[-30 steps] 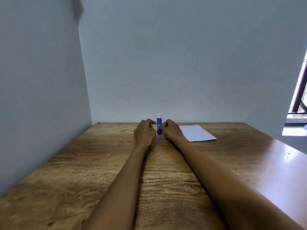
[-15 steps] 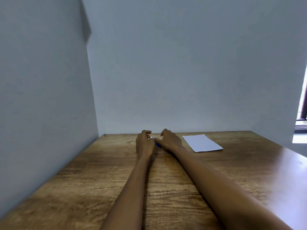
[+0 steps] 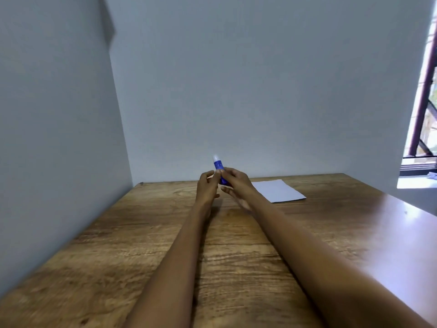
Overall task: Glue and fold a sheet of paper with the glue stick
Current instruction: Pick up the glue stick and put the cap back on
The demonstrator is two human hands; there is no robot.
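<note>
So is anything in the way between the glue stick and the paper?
Nothing visible is. The right hand holds the glue stick up, and only bare table lies between it and the paper.

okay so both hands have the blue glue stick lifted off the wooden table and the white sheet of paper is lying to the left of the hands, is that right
Not quite. The head view shows the white sheet of paper lying flat on the wooden table to the right of the hands, not the left. The rest holds: the left hand and right hand hold the blue glue stick with a white cap raised above the table.
</note>
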